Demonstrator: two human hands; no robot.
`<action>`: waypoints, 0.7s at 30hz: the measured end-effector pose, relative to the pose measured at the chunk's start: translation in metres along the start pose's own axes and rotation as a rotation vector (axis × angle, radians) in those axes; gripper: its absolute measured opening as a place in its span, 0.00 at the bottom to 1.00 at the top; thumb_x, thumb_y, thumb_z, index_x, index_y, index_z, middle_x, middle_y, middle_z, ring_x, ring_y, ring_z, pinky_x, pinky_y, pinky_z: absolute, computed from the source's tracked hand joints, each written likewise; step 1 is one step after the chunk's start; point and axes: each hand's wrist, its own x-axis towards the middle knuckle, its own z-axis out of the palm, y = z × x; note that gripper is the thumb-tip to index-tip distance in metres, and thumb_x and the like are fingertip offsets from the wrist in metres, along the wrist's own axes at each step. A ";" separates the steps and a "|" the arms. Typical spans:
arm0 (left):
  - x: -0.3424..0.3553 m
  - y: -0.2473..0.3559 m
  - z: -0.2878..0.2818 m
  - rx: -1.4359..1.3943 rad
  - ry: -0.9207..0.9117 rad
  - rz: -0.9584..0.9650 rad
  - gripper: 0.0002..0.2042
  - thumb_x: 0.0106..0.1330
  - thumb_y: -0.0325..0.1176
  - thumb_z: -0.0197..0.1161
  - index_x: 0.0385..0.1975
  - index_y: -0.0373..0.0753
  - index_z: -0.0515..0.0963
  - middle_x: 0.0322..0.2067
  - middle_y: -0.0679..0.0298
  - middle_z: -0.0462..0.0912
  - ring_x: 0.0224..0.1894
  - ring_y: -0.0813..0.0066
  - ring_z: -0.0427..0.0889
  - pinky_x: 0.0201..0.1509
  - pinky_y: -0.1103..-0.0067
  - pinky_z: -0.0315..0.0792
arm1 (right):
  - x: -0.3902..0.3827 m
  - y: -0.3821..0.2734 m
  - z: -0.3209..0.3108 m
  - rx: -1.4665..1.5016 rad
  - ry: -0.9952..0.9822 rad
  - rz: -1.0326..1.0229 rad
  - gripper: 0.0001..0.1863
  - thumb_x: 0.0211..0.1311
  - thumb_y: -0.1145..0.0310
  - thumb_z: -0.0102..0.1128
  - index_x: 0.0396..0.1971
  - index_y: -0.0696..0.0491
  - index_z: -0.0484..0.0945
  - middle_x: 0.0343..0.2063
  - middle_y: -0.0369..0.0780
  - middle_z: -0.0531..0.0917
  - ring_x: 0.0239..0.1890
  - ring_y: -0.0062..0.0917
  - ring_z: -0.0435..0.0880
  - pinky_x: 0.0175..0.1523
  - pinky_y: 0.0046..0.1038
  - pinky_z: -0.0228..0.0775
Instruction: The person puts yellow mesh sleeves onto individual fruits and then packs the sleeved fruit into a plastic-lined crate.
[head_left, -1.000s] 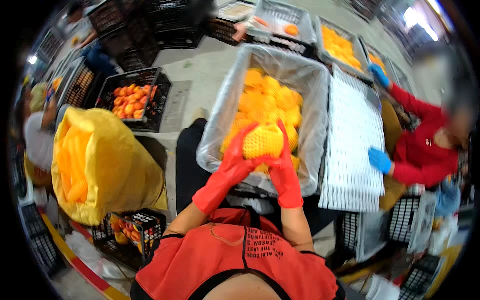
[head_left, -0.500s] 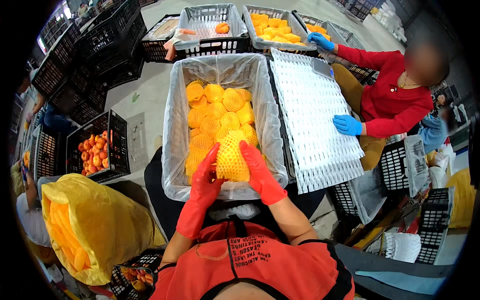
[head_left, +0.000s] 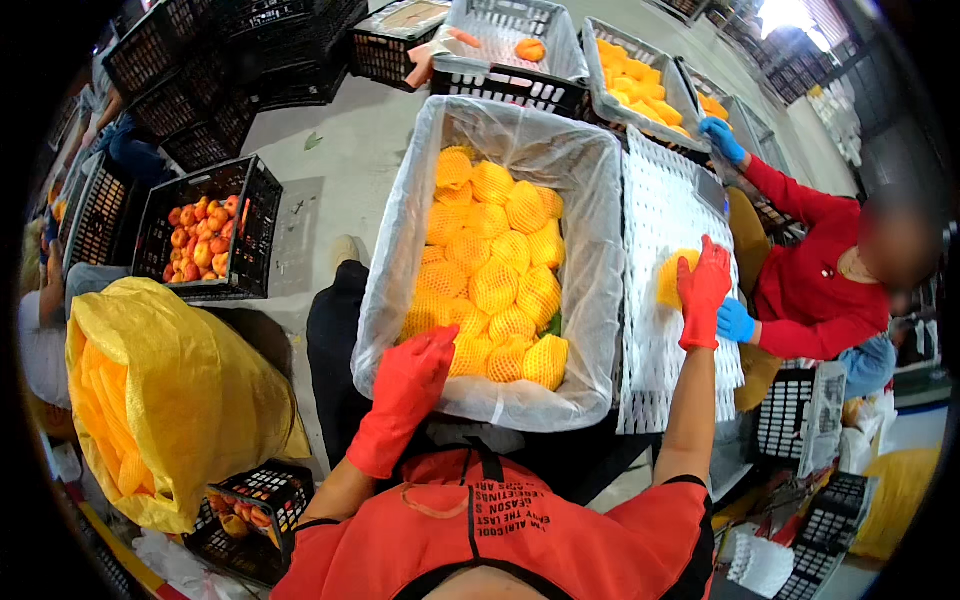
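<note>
Crates are crowding the concrete floor while my left hand (head_left: 415, 375) is resting flat and empty on netted fruit (head_left: 497, 285) in the lined bin (head_left: 590, 300), my right hand (head_left: 703, 290) closing on a yellow foam sleeve (head_left: 672, 278) from the white stack (head_left: 660, 210), handy beside it.

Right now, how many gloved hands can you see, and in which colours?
4: the left red rubber glove on the lined crate's near rim, the right red rubber glove over the white mesh tray, and a co-worker's two blue gloves beside it.
</note>
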 end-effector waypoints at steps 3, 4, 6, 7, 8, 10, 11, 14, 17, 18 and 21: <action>0.007 0.010 -0.002 -0.022 -0.039 -0.053 0.12 0.63 0.26 0.61 0.47 0.39 0.80 0.41 0.54 0.85 0.41 0.54 0.85 0.43 0.68 0.79 | 0.030 -0.076 0.001 0.569 0.246 -0.278 0.31 0.58 0.61 0.63 0.62 0.52 0.70 0.59 0.48 0.75 0.63 0.40 0.70 0.68 0.41 0.59; 0.005 0.006 0.001 0.014 -0.024 -0.026 0.14 0.63 0.28 0.62 0.50 0.41 0.79 0.40 0.54 0.85 0.39 0.55 0.85 0.40 0.68 0.79 | 0.038 -0.124 -0.005 0.699 0.063 -0.360 0.31 0.58 0.61 0.63 0.62 0.52 0.70 0.59 0.47 0.75 0.63 0.41 0.70 0.68 0.41 0.59; 0.007 0.005 0.000 0.011 -0.096 -0.080 0.15 0.63 0.28 0.63 0.51 0.41 0.78 0.39 0.55 0.85 0.37 0.55 0.84 0.38 0.68 0.79 | 0.048 -0.204 -0.001 0.885 -0.159 -0.574 0.31 0.58 0.62 0.64 0.62 0.50 0.70 0.59 0.48 0.75 0.62 0.42 0.71 0.67 0.39 0.60; 0.009 0.006 0.000 0.008 -0.125 -0.103 0.16 0.63 0.28 0.63 0.51 0.42 0.78 0.38 0.55 0.85 0.36 0.55 0.84 0.38 0.68 0.78 | 0.051 -0.238 0.016 0.948 -0.193 -0.715 0.31 0.57 0.63 0.64 0.62 0.49 0.70 0.58 0.50 0.75 0.61 0.44 0.72 0.67 0.38 0.61; 0.010 0.005 0.001 0.052 -0.112 -0.098 0.15 0.63 0.31 0.62 0.51 0.43 0.78 0.37 0.55 0.85 0.36 0.55 0.84 0.36 0.68 0.78 | 0.052 -0.271 0.034 0.948 -0.232 -0.823 0.30 0.57 0.64 0.64 0.62 0.49 0.70 0.57 0.49 0.75 0.61 0.43 0.72 0.66 0.38 0.62; 0.012 0.005 -0.008 0.034 -0.150 -0.042 0.16 0.60 0.30 0.60 0.49 0.41 0.78 0.36 0.56 0.83 0.34 0.58 0.83 0.34 0.68 0.76 | 0.050 -0.329 0.069 0.828 -0.270 -0.873 0.30 0.57 0.65 0.64 0.61 0.50 0.70 0.56 0.49 0.76 0.59 0.42 0.73 0.65 0.37 0.63; 0.010 0.003 -0.012 0.047 -0.154 -0.023 0.16 0.59 0.30 0.59 0.48 0.40 0.78 0.35 0.57 0.82 0.34 0.60 0.82 0.32 0.68 0.75 | 0.049 -0.353 0.084 0.768 -0.254 -0.866 0.30 0.57 0.66 0.64 0.61 0.51 0.70 0.56 0.49 0.76 0.58 0.42 0.73 0.64 0.37 0.63; -0.016 -0.011 0.017 0.002 -0.100 -0.038 0.16 0.67 0.35 0.54 0.53 0.43 0.76 0.36 0.58 0.83 0.36 0.62 0.83 0.37 0.67 0.76 | 0.040 -0.402 0.120 0.666 -0.202 -0.815 0.29 0.57 0.67 0.64 0.60 0.52 0.70 0.55 0.48 0.76 0.56 0.40 0.74 0.62 0.37 0.65; -0.015 -0.009 0.017 0.090 -0.214 -0.037 0.18 0.69 0.37 0.53 0.56 0.39 0.73 0.37 0.59 0.81 0.34 0.62 0.83 0.34 0.68 0.75 | 0.038 -0.416 0.142 0.642 -0.152 -0.724 0.29 0.57 0.69 0.65 0.59 0.53 0.69 0.53 0.47 0.76 0.54 0.39 0.75 0.60 0.36 0.67; -0.010 -0.006 0.010 0.098 -0.230 -0.039 0.19 0.69 0.38 0.53 0.57 0.38 0.73 0.37 0.59 0.81 0.34 0.61 0.82 0.33 0.68 0.75 | 0.039 -0.417 0.148 0.655 -0.124 -0.694 0.28 0.57 0.69 0.65 0.59 0.54 0.69 0.53 0.47 0.76 0.53 0.39 0.76 0.60 0.36 0.67; -0.003 0.000 -0.005 -0.017 -0.258 -0.055 0.20 0.69 0.39 0.53 0.58 0.37 0.72 0.37 0.58 0.81 0.33 0.60 0.82 0.31 0.68 0.74 | 0.046 -0.409 0.159 0.805 -0.048 -0.592 0.28 0.57 0.71 0.65 0.58 0.55 0.69 0.51 0.46 0.77 0.51 0.37 0.77 0.58 0.36 0.69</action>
